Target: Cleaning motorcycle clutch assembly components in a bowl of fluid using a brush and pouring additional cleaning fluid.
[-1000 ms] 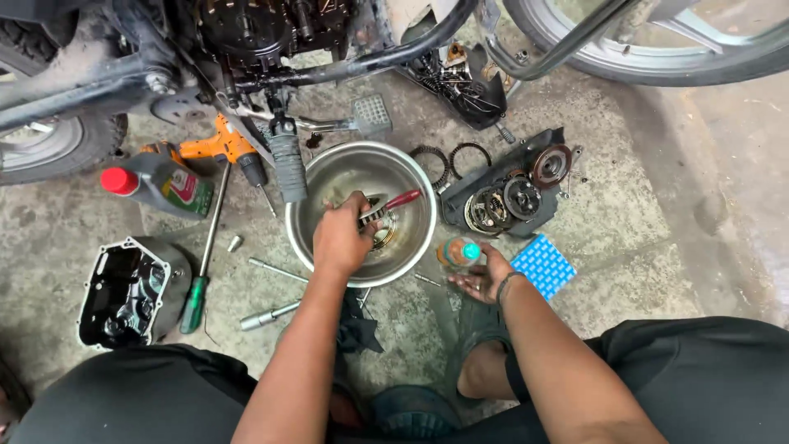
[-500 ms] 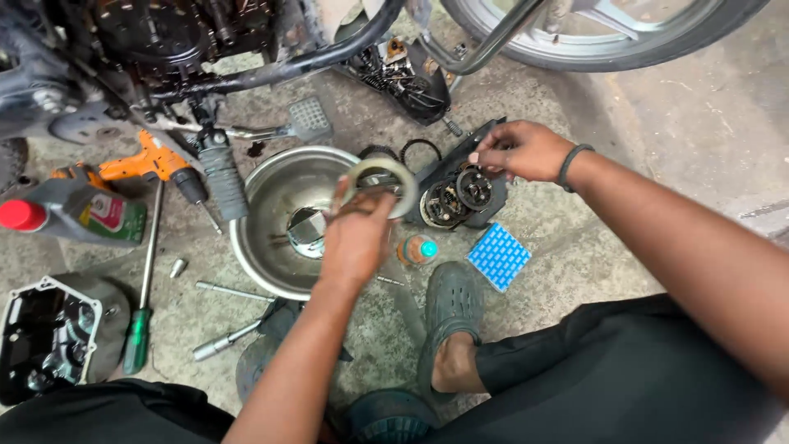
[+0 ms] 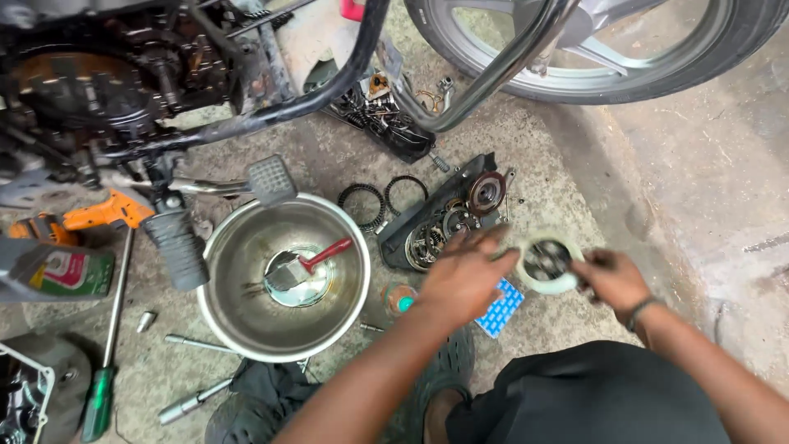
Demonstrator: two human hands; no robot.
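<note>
Soft, even daylight falls on the concrete floor, bright at the right and dimmer under the engine at upper left, where detail sinks into dark. Shadows are faint and diffuse. The steel bowl catches a mild sheen, no harsh glare. My left hand, my right hand and the round part between them smear with motion blur. Straight lines bend slightly toward the edges.
</note>
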